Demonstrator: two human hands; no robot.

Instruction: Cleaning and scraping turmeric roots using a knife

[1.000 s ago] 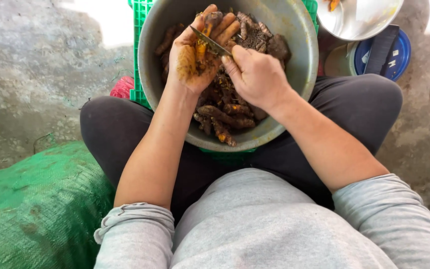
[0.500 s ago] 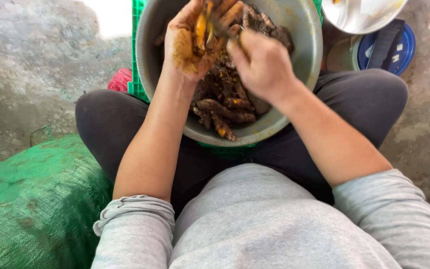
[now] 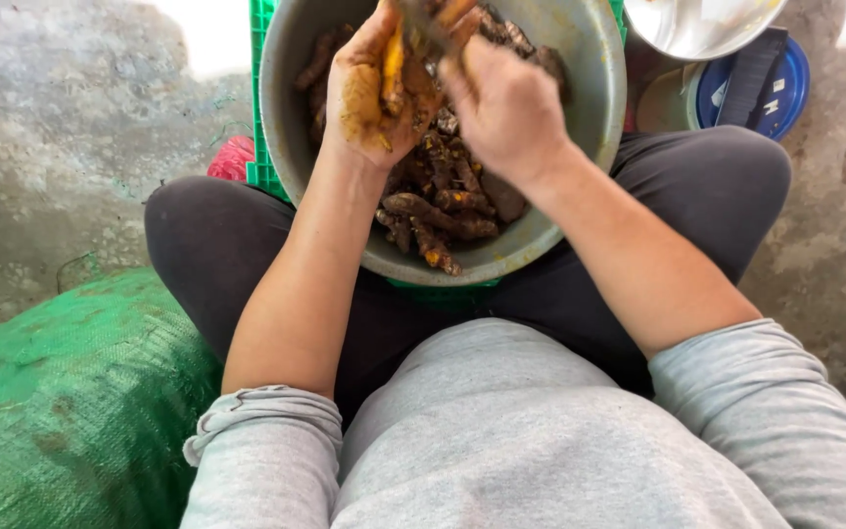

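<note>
A large metal bowl (image 3: 589, 108) rests between my knees, filled with several brown, muddy turmeric roots (image 3: 438, 211). My left hand (image 3: 369, 103), stained orange-yellow, is closed around a peeled orange root (image 3: 394, 69) held over the bowl. My right hand (image 3: 506, 108) is closed on a small knife (image 3: 421, 29) whose blade presses against that root. The blade tip and my fingertips run out of the top of the frame.
A green plastic crate (image 3: 264, 88) sits under the bowl. A green woven sack (image 3: 61, 402) lies at the left. A second metal bowl (image 3: 697, 29) and a blue round lid (image 3: 785, 83) are at the top right. Concrete floor surrounds me.
Both hands have shifted up and away from me over the bowl, the knife still working along the root. The camera view has tilted slightly downward.
</note>
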